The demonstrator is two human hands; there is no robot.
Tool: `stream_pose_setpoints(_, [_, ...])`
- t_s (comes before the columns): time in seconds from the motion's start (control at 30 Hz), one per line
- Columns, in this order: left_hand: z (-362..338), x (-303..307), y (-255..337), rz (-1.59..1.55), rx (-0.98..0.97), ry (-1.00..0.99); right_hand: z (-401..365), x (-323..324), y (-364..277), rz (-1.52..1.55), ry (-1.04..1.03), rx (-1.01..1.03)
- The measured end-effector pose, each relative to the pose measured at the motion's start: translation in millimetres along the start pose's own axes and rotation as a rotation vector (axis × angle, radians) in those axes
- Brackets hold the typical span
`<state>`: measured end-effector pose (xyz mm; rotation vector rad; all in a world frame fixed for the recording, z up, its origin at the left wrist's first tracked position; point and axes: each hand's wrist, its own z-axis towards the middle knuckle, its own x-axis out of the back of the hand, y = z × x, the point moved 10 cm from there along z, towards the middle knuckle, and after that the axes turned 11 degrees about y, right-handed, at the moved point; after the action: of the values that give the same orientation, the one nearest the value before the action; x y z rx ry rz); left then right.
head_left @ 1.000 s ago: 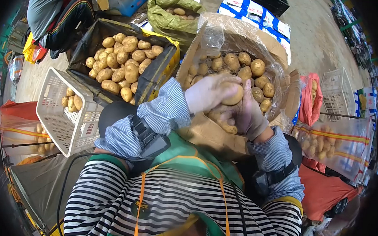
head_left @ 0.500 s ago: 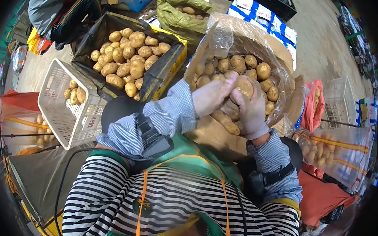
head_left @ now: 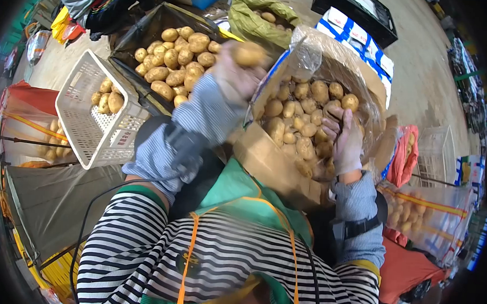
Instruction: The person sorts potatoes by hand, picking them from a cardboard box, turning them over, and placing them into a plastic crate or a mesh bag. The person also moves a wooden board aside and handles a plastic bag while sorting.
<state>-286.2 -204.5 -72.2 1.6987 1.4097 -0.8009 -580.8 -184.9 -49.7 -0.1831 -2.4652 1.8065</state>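
Note:
My left hand (head_left: 234,73), blurred by motion, holds a large potato (head_left: 250,54) between the black-lined crate (head_left: 128,47) and the cardboard box (head_left: 276,165). Several potatoes (head_left: 176,59) are heaped in that crate. The box has a clear plastic liner and holds many potatoes (head_left: 308,117). Over the right side of the box is my right hand (head_left: 347,141), its fingers curled and apart beside the potatoes, with nothing seen in its grip.
A white plastic basket (head_left: 83,125) with several potatoes lies tilted at the left. Behind stand a green sack (head_left: 246,18), a black crate (head_left: 374,18) and a blue-and-white box (head_left: 380,63). Another person's dark-clothed leg (head_left: 121,5) shows at the top left.
My hands have parted. My left hand has moved up and left out of the box with a potato, while my right hand has shifted right. The view has shifted slightly.

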Motion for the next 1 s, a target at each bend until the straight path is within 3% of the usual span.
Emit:
stream_pose_setpoints(0.03, [9.7,18.0,32.4,-0.049,-0.117,0.029,2.3,4.6,5.7,-0.008,0.015,-0.006])
stream_pose_setpoints(0.1, [-3.8,48.4,74.1,-0.023,-0.338,0.306,5.9,3.7,8.1,-0.105,-0.042,0.031])
stream_pose_setpoints(0.17, [-23.2,60.1,76.5,-0.049,-0.380,0.585,3.4,2.4,9.9,-0.148,-0.060,0.013])
stream_pose_setpoints(0.23, [-23.2,60.0,63.9,0.006,-0.330,0.570,3.7,-6.3,15.0,-0.249,-0.101,0.034])
stream_pose_setpoints(0.3, [3.5,8.5,20.3,0.114,0.123,-0.468,13.5,-0.8,41.0,-0.294,-0.107,-0.072])
stream_pose_setpoints(0.37, [-58.8,-32.6,-10.7,0.518,-0.248,0.014,19.3,-1.6,71.7,-0.431,-0.180,-0.129])
stream_pose_setpoints(0.4, [-65.2,-44.7,-29.5,0.583,-0.220,-0.128,31.4,-1.3,78.5,-0.514,-0.181,0.082])
stream_pose_setpoints(0.43, [-71.4,-55.1,-44.2,0.645,-0.197,-0.269,39.6,0.3,90.8,-0.534,-0.189,0.077])
stream_pose_setpoints(0.5, [-78.9,-64.3,-63.2,0.853,-0.207,-0.333,48.6,8.1,143.8,-1.119,-0.373,-0.106])
stream_pose_setpoints(0.53, [-78.7,-71.3,-62.5,1.120,-0.351,-0.425,61.0,14.3,167.4,-1.137,-0.388,-0.108])
stream_pose_setpoints(0.57, [-68.3,-65.3,-62.0,1.106,-0.356,-0.405,71.2,32.0,208.7,-1.184,-0.404,-0.273])
stream_pose_setpoints(0.6, [-70.8,-76.5,-55.0,1.284,-0.667,-0.495,69.1,36.8,227.7,-1.225,-0.418,-0.439])
stream_pose_setpoints(0.63, [-77.6,-83.7,-52.8,1.456,-0.981,-0.582,69.5,35.6,237.0,-1.235,-0.432,-0.445])
stream_pose_setpoints(0.67, [-67.1,-76.2,-50.2,1.456,-0.976,-0.564,77.0,36.1,235.2,-1.492,-0.404,-0.230])
stream_pose_setpoints(0.7, [-70.4,-79.1,-43.8,1.505,-1.151,-0.583,82.3,25.1,228.3,-1.729,-0.370,0.008])
stream_pose_setpoints(0.8, [-91.8,-87.9,-39.2,1.627,-1.674,-0.656,75.7,6.3,228.9,-1.797,-0.371,-0.104])
stream_pose_setpoints(0.83, [-92.9,-89.8,-35.8,1.636,-1.665,-0.649,76.9,4.3,230.6,-1.783,-0.334,-0.160])
stream_pose_setpoints(0.9, [-61.1,-74.9,-39.7,1.578,-0.884,-0.623,86.7,6.2,251.1,-1.789,-0.454,-0.179])
stream_pose_setpoints(1.0, [-62.3,-76.1,-32.2,1.741,-0.992,-0.514,63.0,0.4,220.4,-1.732,-0.554,-0.442])
